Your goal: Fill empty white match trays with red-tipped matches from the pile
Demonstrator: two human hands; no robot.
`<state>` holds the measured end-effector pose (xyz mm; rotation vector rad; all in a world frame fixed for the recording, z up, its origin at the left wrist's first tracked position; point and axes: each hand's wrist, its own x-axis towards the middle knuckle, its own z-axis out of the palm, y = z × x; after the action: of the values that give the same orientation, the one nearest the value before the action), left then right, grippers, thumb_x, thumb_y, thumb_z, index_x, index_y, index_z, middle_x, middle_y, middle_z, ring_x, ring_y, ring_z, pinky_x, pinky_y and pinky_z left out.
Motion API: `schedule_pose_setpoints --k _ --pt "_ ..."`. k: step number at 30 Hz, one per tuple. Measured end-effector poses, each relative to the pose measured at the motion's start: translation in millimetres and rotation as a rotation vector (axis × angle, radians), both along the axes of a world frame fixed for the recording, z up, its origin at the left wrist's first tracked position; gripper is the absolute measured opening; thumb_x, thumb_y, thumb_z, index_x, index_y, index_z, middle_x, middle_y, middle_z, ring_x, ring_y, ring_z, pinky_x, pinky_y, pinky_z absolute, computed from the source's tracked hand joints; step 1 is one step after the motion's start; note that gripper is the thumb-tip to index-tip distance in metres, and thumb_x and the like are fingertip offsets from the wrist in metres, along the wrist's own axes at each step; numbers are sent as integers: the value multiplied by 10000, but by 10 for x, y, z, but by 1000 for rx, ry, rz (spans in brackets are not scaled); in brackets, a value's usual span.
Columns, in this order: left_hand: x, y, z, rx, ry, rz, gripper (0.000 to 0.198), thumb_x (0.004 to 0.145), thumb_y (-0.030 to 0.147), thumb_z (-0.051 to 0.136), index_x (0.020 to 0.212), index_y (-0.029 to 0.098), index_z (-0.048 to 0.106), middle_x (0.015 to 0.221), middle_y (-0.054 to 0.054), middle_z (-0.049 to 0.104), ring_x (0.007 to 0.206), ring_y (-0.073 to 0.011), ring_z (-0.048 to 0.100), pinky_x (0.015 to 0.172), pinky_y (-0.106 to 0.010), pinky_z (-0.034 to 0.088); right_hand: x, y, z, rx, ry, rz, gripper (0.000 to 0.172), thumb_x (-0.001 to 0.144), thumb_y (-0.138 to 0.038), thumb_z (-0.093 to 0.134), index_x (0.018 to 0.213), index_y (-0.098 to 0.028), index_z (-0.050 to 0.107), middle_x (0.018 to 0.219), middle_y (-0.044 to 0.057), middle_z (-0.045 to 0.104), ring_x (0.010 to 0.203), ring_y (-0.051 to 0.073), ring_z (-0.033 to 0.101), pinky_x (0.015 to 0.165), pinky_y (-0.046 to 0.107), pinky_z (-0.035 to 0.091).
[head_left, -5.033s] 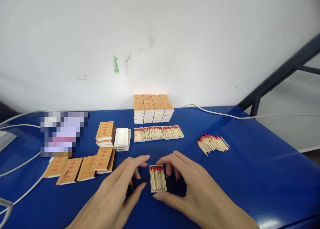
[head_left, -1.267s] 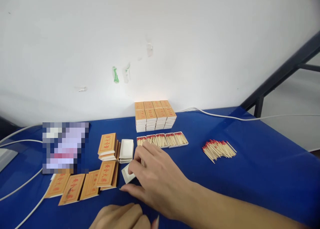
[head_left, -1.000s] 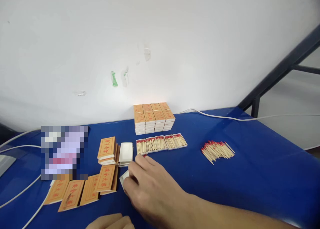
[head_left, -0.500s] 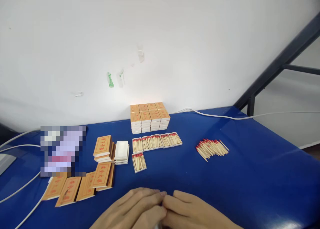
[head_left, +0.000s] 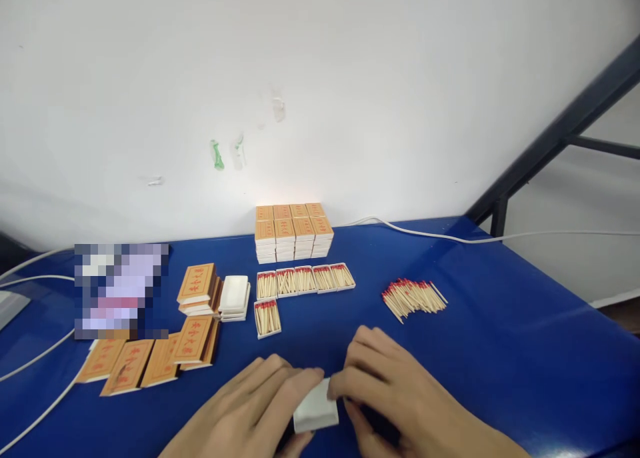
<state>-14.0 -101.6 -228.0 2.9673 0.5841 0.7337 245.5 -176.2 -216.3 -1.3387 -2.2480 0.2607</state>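
1. Currently, in the head view, a white tray [head_left: 316, 406] is held toward the front edge of the worktop [head_left: 475, 351], an edge that is out of view. It is pinched by the left hand [head_left: 250, 405] between thumb and fingers. Its right side is touched by the bent forefinger of the right hand [head_left: 395, 385]; whether it is gripped there cannot be told.
2. If its thin walls were squeezed too hard, the tray could be buckled.
3. The matches [head_left: 414, 299], heaped loose toward the right edge, could be scattered by a careless sweep of the right hand.
4. Near the back edge, the row [head_left: 307, 292] could be jolted and spilled by a reach; so could the filled tray [head_left: 270, 335] just before its left end.
5. Toward the left edge, the unevenly stacked spare trays [head_left: 235, 291] could be toppled by a nudge.
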Motion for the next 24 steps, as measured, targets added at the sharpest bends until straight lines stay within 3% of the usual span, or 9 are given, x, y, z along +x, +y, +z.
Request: schedule_pose_setpoints --k 2,4,6,8,11,17,21,24 --pt "59 -12 -9 12 -1 39 287 1194 299 406 1413 226 578 1106 -23 880 1029 -210 892 910 -341 739 86 19 -51 77 102 -123 225 1047 -104 572 1131 -267 702 934 -20 720 880 165 667 902 333 550" --pt "103 -18 -27 -17 7 43 296 1173 274 420 1423 222 571 1105 -41 867 1032 -224 890 881 -364 750 202 33 -157 199 125 -370 142 1091 -202 623 1179 -275 708 877 -33 702 852 172 674 848 328 536" --pt "138 -9 -50 -51 -2 27 306 1150 256 455 1432 218 568 1117 -52 853 1029 -225 886 877 -360 751 324 30 -284 355 64 -612 85 1101 -299 665 1148 -273 730 839 -25 680 833 198 665 863 366 518" --pt "163 10 -73 -72 -31 15 305 1136 234 465 1424 218 565 1093 -53 835 998 -210 877 858 -327 747 419 14 -392 408 -45 -759 160 1121 -377 644 1088 -256 742 843 6 682 819 229 637 809 393 484" --pt "172 20 -110 -96 -55 24 302 1137 214 460 1418 222 568 1083 -52 812 966 -183 862 841 -285 735 478 -1 -480 429 -163 -788 262 1141 -431 610 1043 -233 751 875 46 700 829 256 610 764 408 450" --pt "113 -35 -163 -148 -3 74 385 1134 237 537 1519 243 544 1204 -56 796 1075 -194 854 908 -290 726 449 38 -511 415 -216 -777 256 1150 -370 605 1039 -203 764 931 88 722 868 276 593 787 426 466" --pt "211 -17 -101 -119 56 46 497 1064 164 607 1548 177 492 1196 -91 812 1083 -263 850 900 -383 743 454 43 -520 387 -225 -789 269 1154 -358 586 1061 -185 770 940 109 726 882 297 589 804 454 481" --pt "452 -15 0 -94 93 16 557 983 134 684 1510 111 504 1184 -122 826 1076 -323 846 852 -448 754 456 30 -530 355 -164 -765 264 1156 -356 576 1055 -206 768 957 102 738 903 294 607 831 457 503"
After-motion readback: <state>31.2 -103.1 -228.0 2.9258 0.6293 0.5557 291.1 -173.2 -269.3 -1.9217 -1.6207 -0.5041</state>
